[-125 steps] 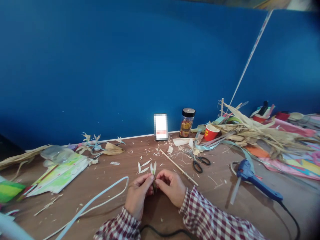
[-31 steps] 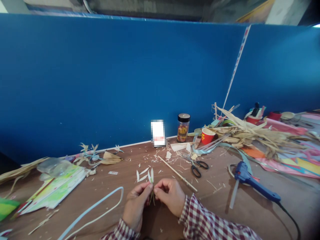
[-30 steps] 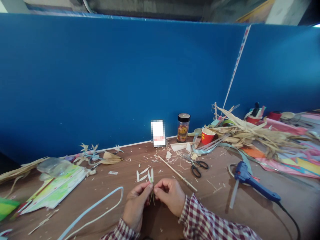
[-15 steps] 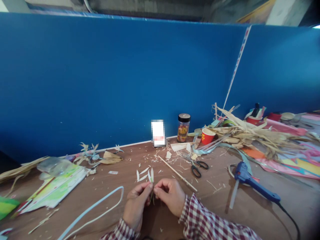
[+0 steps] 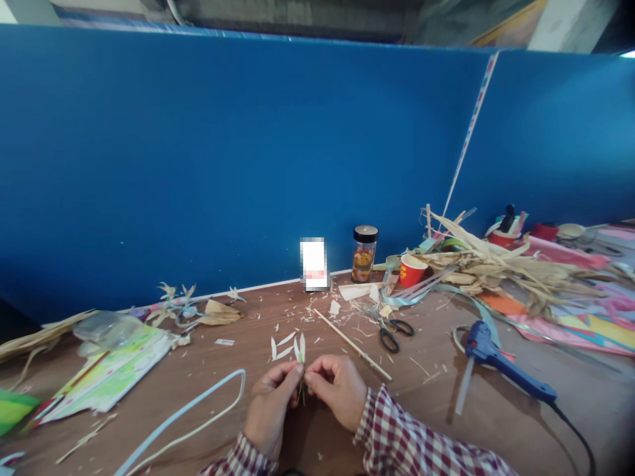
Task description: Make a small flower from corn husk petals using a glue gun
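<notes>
My left hand (image 5: pixel 268 406) is closed in a pinch, thumb against forefinger, on the base of a small pale husk flower (image 5: pixel 301 345). Its narrow white petals point up, with a touch of green at the bottom, and thin stem ends hang below the fingers. Right beside it, my right hand (image 5: pixel 340 390) is also pinched shut, its fingertips close to the stem; what lies between them is hidden. Just beyond the left fingers, several loose pale petals (image 5: pixel 282 352) lie on the brown table (image 5: pixel 208 370).
A thin stick (image 5: pixel 352 344), black-handled scissors (image 5: pixel 389 340) and a blue glue gun (image 5: pixel 510 367) lie to the right. Farther back stand a lidded jar (image 5: pixel 364 258), a red paper cup (image 5: pixel 413 271) and piled dry husks (image 5: pixel 501 271). A pale blue strip (image 5: pixel 173 410) loops at left.
</notes>
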Tool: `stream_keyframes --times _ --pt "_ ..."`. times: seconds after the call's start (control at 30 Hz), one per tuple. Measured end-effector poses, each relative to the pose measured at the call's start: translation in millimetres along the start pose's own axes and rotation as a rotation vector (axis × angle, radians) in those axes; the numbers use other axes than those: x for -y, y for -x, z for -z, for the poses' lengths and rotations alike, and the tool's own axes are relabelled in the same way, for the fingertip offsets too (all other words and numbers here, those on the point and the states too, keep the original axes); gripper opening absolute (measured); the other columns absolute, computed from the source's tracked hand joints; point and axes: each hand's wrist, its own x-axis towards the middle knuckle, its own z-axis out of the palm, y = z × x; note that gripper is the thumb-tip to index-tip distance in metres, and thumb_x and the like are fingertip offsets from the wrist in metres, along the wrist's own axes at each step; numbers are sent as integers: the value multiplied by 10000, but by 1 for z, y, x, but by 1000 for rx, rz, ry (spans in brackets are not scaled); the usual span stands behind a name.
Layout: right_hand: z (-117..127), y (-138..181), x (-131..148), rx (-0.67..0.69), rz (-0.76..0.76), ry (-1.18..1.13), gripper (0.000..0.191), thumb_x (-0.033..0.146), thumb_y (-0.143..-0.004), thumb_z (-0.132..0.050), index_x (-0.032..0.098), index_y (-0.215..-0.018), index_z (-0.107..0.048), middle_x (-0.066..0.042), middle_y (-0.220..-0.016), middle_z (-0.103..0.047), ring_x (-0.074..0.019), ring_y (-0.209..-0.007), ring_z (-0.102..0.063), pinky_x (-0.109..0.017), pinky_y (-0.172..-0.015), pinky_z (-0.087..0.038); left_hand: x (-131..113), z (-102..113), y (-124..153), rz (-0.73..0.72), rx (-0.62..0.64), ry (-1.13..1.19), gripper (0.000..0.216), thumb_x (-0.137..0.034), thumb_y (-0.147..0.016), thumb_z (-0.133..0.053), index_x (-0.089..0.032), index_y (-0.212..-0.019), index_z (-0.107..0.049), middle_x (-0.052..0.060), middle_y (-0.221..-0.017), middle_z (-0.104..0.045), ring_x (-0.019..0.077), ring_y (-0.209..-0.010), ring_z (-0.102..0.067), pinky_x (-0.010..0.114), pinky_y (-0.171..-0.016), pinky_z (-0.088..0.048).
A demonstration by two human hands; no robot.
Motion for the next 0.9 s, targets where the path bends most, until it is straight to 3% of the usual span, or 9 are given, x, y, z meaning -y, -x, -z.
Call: stream_keyframes --times 0.23,0.53,0.8,0.9 --pt "0 -2 -4 40 11 -16 179 293 -758 -507 134 -725 -584 -12 -588 -587 -83 -483 -482 -176 -454 -355 5 3 -4 -14 -6 4 265 -350 -630 -664 -119 -760 -651 -73 -411 -451 40 -387 -337 164 -384 -248" --pt "2 1 5 -53 114 144 154 280 -758 -513 153 -703 -580 21 -559 -527 -77 -498 -452 -179 -471 -346 3 2 -2 -35 -7 -11 281 -358 -634 -655 -124 -789 -646 -74 -424 -449 45 -390 -331 171 -386 -251" --pt "-4 -1 -7 34 -79 -143 132 282 -744 -509 175 -798 -451 33 -581 -563 -81 -448 -519 -172 -422 -389 2 1 -1 -49 1 -32 275 -366 -629 -655 -143 -790 -656 -78 -411 -435 58 -391 -329 180 -391 -251" --pt "-5 -2 -8 48 -83 -202 165 295 -734 -520 179 -799 -422 40 -578 -563 -77 -437 -520 -173 -420 -401 0 0 0 -52 11 -43 268 -373 -633 -649 -147 -775 -664 -75 -418 -440 59 -390 -328 184 -394 -250"
